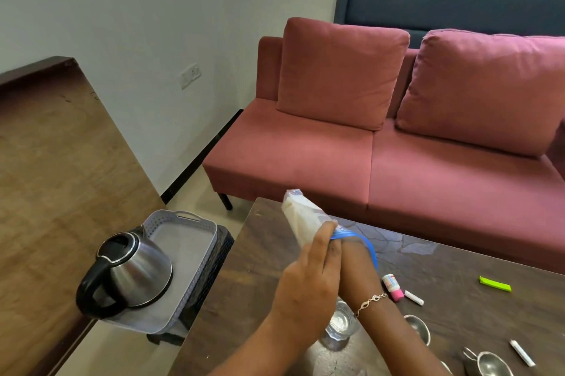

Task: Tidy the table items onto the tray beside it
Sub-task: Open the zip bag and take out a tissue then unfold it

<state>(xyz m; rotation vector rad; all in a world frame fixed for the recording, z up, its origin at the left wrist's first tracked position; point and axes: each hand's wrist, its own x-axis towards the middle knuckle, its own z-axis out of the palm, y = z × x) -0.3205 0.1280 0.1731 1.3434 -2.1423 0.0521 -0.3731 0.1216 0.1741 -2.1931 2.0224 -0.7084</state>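
Observation:
Both my hands hold a clear plastic packet (301,216) of white contents with a blue zip strip, tilted up above the left part of the dark wooden table (263,256). My left hand (305,280) wraps over the packet's lower end. My right hand (354,262), with a bracelet at the wrist, is mostly hidden behind my left hand and grips the same end. The grey tray (183,218) sits to the table's left on a dark wicker stool, with a steel kettle (134,268) on its near half.
On the table lie a glass (341,326) under my wrists, a small pink-capped bottle (393,285), a white stick (414,297), a green strip (495,284), a steel bowl (417,328), a strainer (489,360) and another white stick (521,352). A red sofa (397,161) stands behind.

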